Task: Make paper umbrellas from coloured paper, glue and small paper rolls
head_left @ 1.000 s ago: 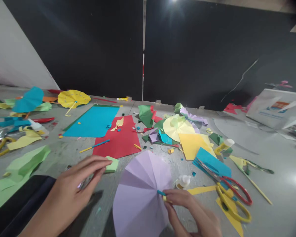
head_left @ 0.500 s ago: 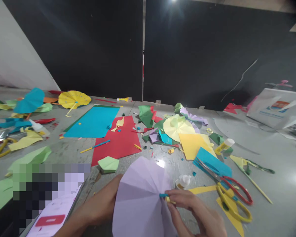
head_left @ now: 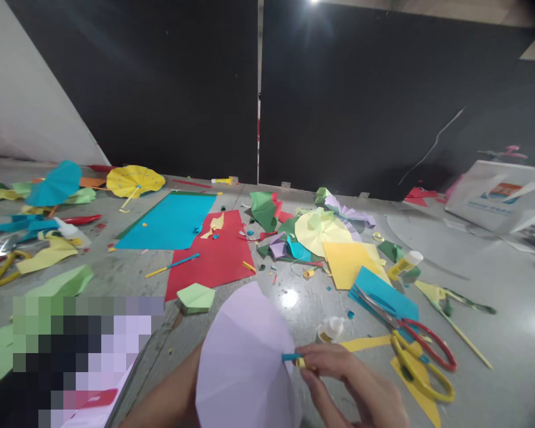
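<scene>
A pleated light-purple paper disc point(head_left: 245, 362) stands tilted in front of me, like a small paper umbrella top. My left hand point(head_left: 195, 374) reaches behind it; only the wrist and forearm show, the fingers being hidden by the paper. At the disc's centre sticks out a thin blue paper tube point(head_left: 289, 357). Thumb and fingertips of my right hand point(head_left: 352, 377) are closed around the outer end of this tube, where a small yellow paper roll point(head_left: 300, 362) shows. Just beyond that hand is a white-capped glue bottle point(head_left: 331, 328).
Scissors with red handles point(head_left: 430, 345) and yellow handles point(head_left: 428, 371) lie at right on blue and yellow paper. Red paper point(head_left: 218, 255), blue paper point(head_left: 169, 220) and scraps spread ahead. A partly blurred phone point(head_left: 102, 380) is at lower left; a glue stick point(head_left: 405, 266) lies at right.
The purple disc has turned more edge-on and shifted slightly left. More of the blue tube shows between it and my right fingers. My left hand has slipped further behind the paper.
</scene>
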`<state>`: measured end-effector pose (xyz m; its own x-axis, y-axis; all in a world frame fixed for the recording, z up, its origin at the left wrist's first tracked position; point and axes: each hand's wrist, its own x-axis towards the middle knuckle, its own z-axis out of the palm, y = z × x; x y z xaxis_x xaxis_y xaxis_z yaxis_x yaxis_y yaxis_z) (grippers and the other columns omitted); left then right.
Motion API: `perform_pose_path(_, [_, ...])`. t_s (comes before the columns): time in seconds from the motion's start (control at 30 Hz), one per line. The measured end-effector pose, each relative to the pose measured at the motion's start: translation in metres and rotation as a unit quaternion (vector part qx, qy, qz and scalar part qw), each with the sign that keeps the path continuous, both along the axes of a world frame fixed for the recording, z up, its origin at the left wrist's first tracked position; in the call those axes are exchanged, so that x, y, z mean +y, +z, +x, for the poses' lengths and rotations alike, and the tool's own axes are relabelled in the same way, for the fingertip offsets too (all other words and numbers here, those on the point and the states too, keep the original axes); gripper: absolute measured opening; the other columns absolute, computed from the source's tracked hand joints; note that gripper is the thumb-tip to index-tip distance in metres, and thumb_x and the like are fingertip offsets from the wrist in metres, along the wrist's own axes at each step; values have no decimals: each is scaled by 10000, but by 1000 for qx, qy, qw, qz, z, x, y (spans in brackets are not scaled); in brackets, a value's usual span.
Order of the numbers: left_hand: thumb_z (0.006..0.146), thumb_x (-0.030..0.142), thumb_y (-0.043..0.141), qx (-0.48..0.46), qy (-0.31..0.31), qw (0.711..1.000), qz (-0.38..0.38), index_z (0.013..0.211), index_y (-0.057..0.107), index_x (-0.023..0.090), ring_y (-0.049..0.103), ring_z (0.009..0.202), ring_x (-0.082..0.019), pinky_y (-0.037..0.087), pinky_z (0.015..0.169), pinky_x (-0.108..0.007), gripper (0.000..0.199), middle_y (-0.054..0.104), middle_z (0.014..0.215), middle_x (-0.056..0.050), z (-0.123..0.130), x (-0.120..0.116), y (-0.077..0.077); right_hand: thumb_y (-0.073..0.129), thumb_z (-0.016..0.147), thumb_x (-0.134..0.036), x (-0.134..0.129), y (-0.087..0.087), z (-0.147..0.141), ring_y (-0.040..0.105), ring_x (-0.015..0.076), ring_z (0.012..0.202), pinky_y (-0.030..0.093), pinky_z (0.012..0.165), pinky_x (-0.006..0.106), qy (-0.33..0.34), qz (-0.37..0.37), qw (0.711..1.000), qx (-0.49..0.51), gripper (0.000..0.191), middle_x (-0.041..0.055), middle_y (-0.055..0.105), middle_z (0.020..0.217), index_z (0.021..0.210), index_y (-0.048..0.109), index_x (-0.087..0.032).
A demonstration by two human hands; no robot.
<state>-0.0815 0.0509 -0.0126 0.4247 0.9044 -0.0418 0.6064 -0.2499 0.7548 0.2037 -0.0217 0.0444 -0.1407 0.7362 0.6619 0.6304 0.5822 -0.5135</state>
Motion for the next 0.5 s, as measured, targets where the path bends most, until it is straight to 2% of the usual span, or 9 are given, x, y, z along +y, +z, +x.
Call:
perform_pose_path(0.1, [740,584,706,-10,-10,999,-31,1379,689,252,651,1296,-365,533,1098,-433,720,783,1224,-82,0,0,14,692,868,-2,1,4,7,802,138,914,640,907,189,1,-15,1000,-7,289,10,808,952,1061,661,-215])
perform_pose_path(0.23, [782,647,629,-49,-18,998,-25,1351,710,229,601,1359,-364,448,1177,-446,710,774,1248,-82,5,1,32,663,898,-10,3,7,11,783,125,911,635,897,187,14,-46,999,3,270,-2,785,944,1054,660,-231])
perform_pose_path(0.4, [817,574,678,-55,-51,997,-22,1423,660,265,576,1394,-335,442,1180,-370,680,699,1397,-59,3,1,31,670,894,-2,4,4,8,777,131,875,643,861,193,27,-45,999,14,281,0,775,927,1064,657,-226])
perform_pose_path(0.5, [826,511,713,-18,-53,998,-1,1455,629,286,633,1335,-309,521,1106,-335,673,667,1443,-42,3,-2,33,683,888,-8,5,5,8,781,142,847,650,831,198,24,-52,998,12,262,7,777,914,1039,658,-220])
